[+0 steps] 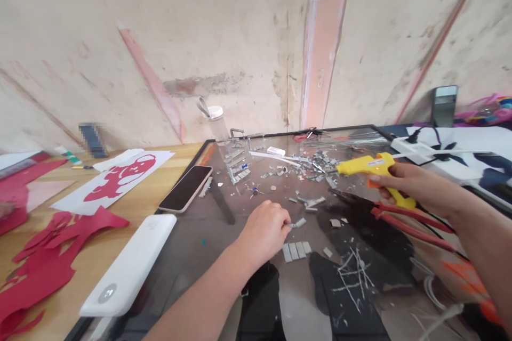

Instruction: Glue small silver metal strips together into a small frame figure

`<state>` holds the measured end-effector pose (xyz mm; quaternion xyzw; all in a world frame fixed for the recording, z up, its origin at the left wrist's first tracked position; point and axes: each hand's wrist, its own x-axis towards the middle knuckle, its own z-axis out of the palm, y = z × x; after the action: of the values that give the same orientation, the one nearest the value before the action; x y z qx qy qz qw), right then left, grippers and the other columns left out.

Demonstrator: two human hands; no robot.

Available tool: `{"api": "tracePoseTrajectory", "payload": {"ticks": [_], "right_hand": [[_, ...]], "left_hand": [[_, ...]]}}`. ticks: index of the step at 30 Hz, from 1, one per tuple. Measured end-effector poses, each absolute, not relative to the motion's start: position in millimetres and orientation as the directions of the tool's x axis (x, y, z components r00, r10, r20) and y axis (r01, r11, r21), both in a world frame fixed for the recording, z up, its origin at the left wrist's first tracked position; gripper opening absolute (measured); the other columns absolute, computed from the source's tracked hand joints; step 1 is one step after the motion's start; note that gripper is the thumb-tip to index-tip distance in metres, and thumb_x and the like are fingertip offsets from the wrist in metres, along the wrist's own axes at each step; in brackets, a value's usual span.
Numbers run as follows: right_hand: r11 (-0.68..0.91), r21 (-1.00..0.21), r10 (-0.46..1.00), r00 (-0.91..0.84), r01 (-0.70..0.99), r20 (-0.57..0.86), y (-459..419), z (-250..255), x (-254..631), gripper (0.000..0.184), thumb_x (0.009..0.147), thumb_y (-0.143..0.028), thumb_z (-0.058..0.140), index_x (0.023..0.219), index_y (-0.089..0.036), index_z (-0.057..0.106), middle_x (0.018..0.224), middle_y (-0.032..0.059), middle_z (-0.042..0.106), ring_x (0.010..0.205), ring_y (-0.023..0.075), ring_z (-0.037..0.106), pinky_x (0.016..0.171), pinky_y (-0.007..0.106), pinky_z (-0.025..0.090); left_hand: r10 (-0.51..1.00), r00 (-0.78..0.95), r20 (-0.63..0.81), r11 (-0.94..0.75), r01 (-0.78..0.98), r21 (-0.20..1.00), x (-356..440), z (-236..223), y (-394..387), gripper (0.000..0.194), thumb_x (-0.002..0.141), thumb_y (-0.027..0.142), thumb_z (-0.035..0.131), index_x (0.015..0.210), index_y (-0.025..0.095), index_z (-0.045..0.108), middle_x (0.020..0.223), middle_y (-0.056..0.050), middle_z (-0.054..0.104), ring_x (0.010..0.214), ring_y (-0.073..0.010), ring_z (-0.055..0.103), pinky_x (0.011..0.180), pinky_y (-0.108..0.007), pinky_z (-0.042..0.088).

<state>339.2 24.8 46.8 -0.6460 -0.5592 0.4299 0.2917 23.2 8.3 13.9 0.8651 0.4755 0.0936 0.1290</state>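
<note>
My right hand [412,184] is wrapped round the grip of a yellow hot glue gun [366,164], its nozzle pointing left over a heap of small grey pieces [316,162]. My left hand [266,229] is closed low over the dark glossy board [184,261], a small grey strip [298,223] pinched at its fingertips. Just below that hand lies a row of several flat grey pieces [296,251]. Red-handled pliers [412,218] lie under the glue gun, partly hidden by my right hand. A little structure of grey pieces [238,162] stands further back.
A clear bottle [218,125] stands behind the structure. To the left are a phone [186,189], a white power bank [130,266] and red paper cutouts [48,272]. Thin glue strands [354,274] lie in front. A power strip [436,157] sits at the right.
</note>
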Motion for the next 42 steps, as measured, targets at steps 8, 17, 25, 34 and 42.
{"api": "tracePoseTrajectory", "payload": {"ticks": [8, 17, 25, 34, 42], "right_hand": [[-0.271, -0.631, 0.962, 0.204, 0.727, -0.179, 28, 42, 368, 0.042, 0.072, -0.059, 0.057, 0.069, -0.018, 0.058, 0.055, 0.0042, 0.063, 0.050, 0.0140, 0.053, 0.050, 0.028, 0.036], [-0.047, -0.411, 0.996, 0.011, 0.911, -0.090, 24, 46, 359, 0.048, 0.081, -0.060, 0.044, 0.059, -0.020, 0.059, 0.055, 0.0097, 0.065, 0.054, 0.0180, 0.057, 0.057, 0.034, 0.038], [-0.217, 0.042, 0.974, 0.213, 0.975, 0.082, 19, 50, 342, 0.044, 0.074, -0.060, 0.055, 0.082, -0.019, 0.069, 0.083, 0.0186, 0.069, 0.075, 0.0329, 0.061, 0.063, 0.043, 0.038], [0.574, -0.315, 0.818, -0.540, 0.756, 0.196, -1, 14, 223, 0.025, 0.084, -0.014, 0.048, 0.094, -0.020, 0.070, 0.088, 0.0067, 0.067, 0.086, 0.0195, 0.061, 0.077, 0.029, 0.045], [0.529, -0.253, 0.849, -0.507, 0.810, 0.150, 3, 0, 211, 0.022, 0.084, -0.016, 0.050, 0.090, -0.021, 0.070, 0.082, 0.0045, 0.066, 0.082, 0.0183, 0.062, 0.073, 0.026, 0.044]], "left_hand": [[0.848, 0.529, 0.034, -0.513, 0.804, 0.302, 24, 15, 8, 0.012, 0.079, 0.016, 0.059, 0.080, 0.019, 0.071, 0.081, -0.004, 0.068, 0.083, -0.0198, 0.056, 0.075, -0.030, 0.044], [0.847, 0.530, 0.028, -0.512, 0.803, 0.305, 24, 17, 7, 0.013, 0.080, 0.015, 0.058, 0.080, 0.018, 0.071, 0.082, -0.004, 0.068, 0.083, -0.0198, 0.056, 0.075, -0.031, 0.045], [0.844, 0.535, 0.033, -0.517, 0.796, 0.316, 23, 15, 9, 0.012, 0.080, 0.014, 0.059, 0.080, 0.018, 0.071, 0.081, -0.003, 0.068, 0.083, -0.0196, 0.056, 0.076, -0.031, 0.045], [0.831, 0.553, 0.054, -0.544, 0.791, 0.279, 23, 14, 8, 0.012, 0.079, 0.014, 0.059, 0.078, 0.018, 0.070, 0.079, -0.004, 0.066, 0.082, -0.0198, 0.056, 0.073, -0.030, 0.045], [0.832, 0.554, 0.044, -0.545, 0.800, 0.252, 23, 16, 8, 0.014, 0.079, 0.013, 0.057, 0.077, 0.019, 0.069, 0.078, -0.004, 0.066, 0.081, -0.0193, 0.055, 0.071, -0.029, 0.044]]}}
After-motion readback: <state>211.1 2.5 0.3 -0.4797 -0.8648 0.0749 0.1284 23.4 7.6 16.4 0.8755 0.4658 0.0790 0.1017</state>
